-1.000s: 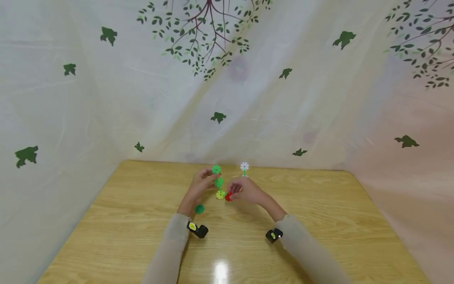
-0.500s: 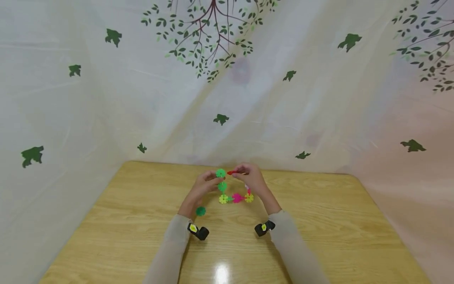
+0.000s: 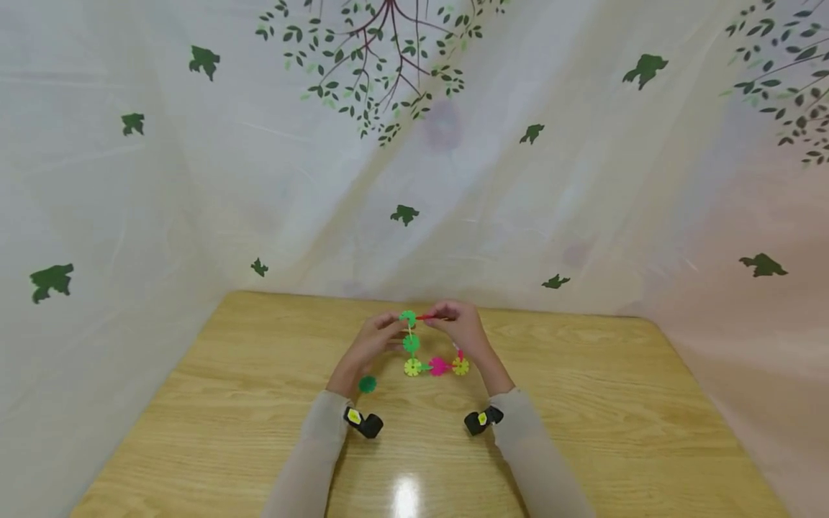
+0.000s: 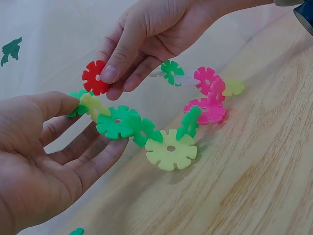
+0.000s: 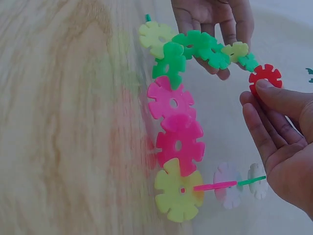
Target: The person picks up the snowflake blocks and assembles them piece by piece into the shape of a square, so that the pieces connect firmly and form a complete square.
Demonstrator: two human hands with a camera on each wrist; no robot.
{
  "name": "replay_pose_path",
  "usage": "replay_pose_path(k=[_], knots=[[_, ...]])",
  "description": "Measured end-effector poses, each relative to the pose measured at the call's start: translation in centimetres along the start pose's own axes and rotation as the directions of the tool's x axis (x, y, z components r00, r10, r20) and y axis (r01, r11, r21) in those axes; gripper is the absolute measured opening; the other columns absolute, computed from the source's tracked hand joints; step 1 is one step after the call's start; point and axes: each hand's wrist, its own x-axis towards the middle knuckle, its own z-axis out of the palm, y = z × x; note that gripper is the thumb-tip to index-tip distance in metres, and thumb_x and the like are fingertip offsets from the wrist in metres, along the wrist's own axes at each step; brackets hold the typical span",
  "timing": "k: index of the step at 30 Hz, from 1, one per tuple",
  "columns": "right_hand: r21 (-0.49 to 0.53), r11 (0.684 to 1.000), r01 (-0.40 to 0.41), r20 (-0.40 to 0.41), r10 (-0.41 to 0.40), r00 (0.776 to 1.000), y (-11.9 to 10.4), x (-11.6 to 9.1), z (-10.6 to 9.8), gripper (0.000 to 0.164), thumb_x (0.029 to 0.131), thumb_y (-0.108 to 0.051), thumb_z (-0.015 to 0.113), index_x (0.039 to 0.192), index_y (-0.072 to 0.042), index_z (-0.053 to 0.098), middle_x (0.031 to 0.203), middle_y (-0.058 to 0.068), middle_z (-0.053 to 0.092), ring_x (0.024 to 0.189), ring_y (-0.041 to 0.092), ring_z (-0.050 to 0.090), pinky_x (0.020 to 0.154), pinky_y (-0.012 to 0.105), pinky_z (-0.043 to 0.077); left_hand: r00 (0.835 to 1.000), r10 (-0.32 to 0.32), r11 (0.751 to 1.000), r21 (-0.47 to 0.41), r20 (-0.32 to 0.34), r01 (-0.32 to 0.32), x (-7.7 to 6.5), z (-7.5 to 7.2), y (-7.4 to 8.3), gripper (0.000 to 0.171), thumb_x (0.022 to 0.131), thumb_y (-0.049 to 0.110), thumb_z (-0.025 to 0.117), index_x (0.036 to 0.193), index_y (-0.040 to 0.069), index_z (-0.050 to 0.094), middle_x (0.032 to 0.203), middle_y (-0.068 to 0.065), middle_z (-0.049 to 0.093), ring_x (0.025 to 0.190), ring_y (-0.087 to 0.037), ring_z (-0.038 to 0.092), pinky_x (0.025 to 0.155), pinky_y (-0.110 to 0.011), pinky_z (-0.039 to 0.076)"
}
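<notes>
While the counter (image 3: 602, 424) spreads across the lower frame, the chain of flower discs (image 3: 437, 367) curves through lower centre; the left hand (image 3: 370, 344) pinches its green end disc (image 3: 406, 316), the right hand (image 3: 463, 327) a red disc (image 4: 92, 78), edge-on in the head view, just right of it, contact unclear.

This looks like an indoor recording corner, judging by the wood-grain table (image 3: 596, 410), the pale drape (image 3: 311, 201) printed with leafy branches (image 3: 391, 43) behind the table and along its sides, and the black wrist cameras (image 3: 372, 426) over its near half.
</notes>
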Motion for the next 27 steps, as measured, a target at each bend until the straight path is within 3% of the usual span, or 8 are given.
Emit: replay_pose_path(k=[10,18,27], knots=[[0.028,1.000,0.006,0.047,-0.007,0.999,0.03,-0.04,0.04,0.010,0.089,0.003,0.074,0.094,0.011,0.072,0.098,0.029,0.074,0.090,0.034,0.075,0.077,0.025,0.062,0.998,-0.004,1.000,0.001,-0.062,0.004,-0.26,0.01,0.35,0.026,0.100,0.017,0.067,0.115,-0.003,0.069,0.111,-0.010,0.073,0.102,-0.020,0.073,0.090,-0.043,0.061],[0.020,1.000,-0.005,0.066,0.004,0.998,-0.32,-0.24,-0.12,0.007,0.087,0.004,0.076,0.093,0.009,0.075,0.098,0.027,0.075,0.083,0.010,0.075,0.078,0.026,0.063,0.998,-0.015,1.000,-0.024,-0.068,0.013,-0.33,-0.22,0.48,0.026,0.097,0.014,0.070,0.115,-0.004,0.070,0.100,-0.003,0.075,0.095,-0.016,0.073,0.083,-0.040,0.063],[0.010,1.000,0.023,0.074,-0.023,0.997,-0.58,-0.35,-0.31,0.007,0.086,0.007,0.076,0.091,0.011,0.076,0.096,0.029,0.075,0.081,0.010,0.075,0.075,0.024,0.062,0.997,-0.012,0.998,-0.062,-0.083,0.006,-0.35,0.01,0.64,0.026,0.095,0.007,0.071,0.115,-0.009,0.070,0.094,-0.003,0.077,0.088,-0.014,0.074,0.076,-0.034,0.064]])
